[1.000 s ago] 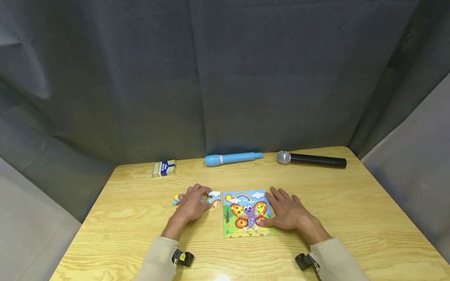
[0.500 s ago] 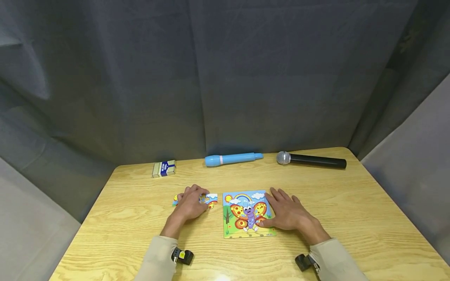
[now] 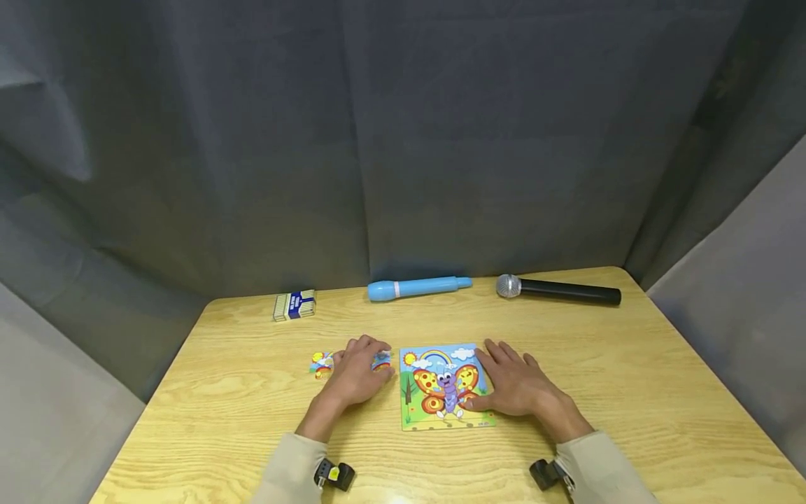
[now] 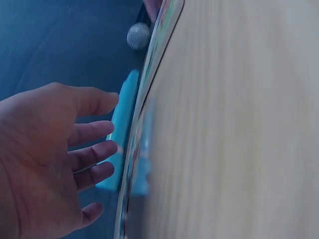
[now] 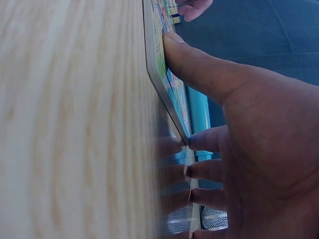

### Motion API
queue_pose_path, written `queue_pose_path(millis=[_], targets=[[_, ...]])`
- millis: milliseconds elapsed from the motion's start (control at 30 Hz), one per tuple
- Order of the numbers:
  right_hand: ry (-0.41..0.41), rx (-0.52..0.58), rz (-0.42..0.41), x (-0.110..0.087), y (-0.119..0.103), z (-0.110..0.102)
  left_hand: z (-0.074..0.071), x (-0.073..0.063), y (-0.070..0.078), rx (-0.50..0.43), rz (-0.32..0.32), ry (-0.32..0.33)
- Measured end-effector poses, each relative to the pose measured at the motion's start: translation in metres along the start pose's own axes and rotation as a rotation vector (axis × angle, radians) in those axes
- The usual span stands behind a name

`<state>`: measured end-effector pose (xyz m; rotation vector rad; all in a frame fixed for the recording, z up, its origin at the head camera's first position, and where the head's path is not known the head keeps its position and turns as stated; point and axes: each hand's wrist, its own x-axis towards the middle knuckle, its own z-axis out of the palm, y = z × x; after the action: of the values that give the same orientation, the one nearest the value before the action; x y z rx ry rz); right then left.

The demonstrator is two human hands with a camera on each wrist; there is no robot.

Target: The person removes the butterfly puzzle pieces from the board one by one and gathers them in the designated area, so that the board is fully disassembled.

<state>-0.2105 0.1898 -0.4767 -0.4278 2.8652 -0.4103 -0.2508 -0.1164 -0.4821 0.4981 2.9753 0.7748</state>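
Operator: Which hand is nearer the loose puzzle pieces (image 3: 322, 361)?

Guide: Your left hand (image 3: 357, 374). It covers their middle, so bright patches show to its left and just past its fingertips on the right. They spread left to right across the table (image 3: 630, 399); whether they join beneath your hand is hidden.

Operator: Is that hand holding anything?

Guide: Nothing that shows. In the left wrist view your fingers (image 4: 97, 152) are loosely bent with gaps between them, thumb apart. Whether they touch the pieces, you cannot tell from here.

Operator: And the butterfly puzzle (image 3: 443, 385)?

Guide: It lies flat, just to your left hand's right, slightly wider than deep. Your right hand (image 3: 515, 381) is nearer: spread at its right edge, thumb resting on the picture, gripping nothing. So the puzzle sits between your hands, the pieces on its left.
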Motion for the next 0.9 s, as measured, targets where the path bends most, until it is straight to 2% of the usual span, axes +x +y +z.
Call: queue_pose_path(millis=[200, 400, 700, 900], targets=[[0.014, 0.001, -0.006, 0.000, 0.002, 0.001, 0.008, -0.004, 0.021, 0.038, 0.088, -0.076], [0.019, 0.016, -0.007, -0.001, 0.001, 0.000, 0.014, -0.008, 0.030, 0.108, 0.121, -0.135], [0.031, 0.043, -0.012, -0.003, -0.002, 0.003, 0.016, -0.011, 0.033, 0.139, 0.124, -0.127], [0.055, 0.055, -0.055, -0.009, -0.014, 0.007, 0.014, -0.011, 0.035, 0.132, 0.117, -0.129]])
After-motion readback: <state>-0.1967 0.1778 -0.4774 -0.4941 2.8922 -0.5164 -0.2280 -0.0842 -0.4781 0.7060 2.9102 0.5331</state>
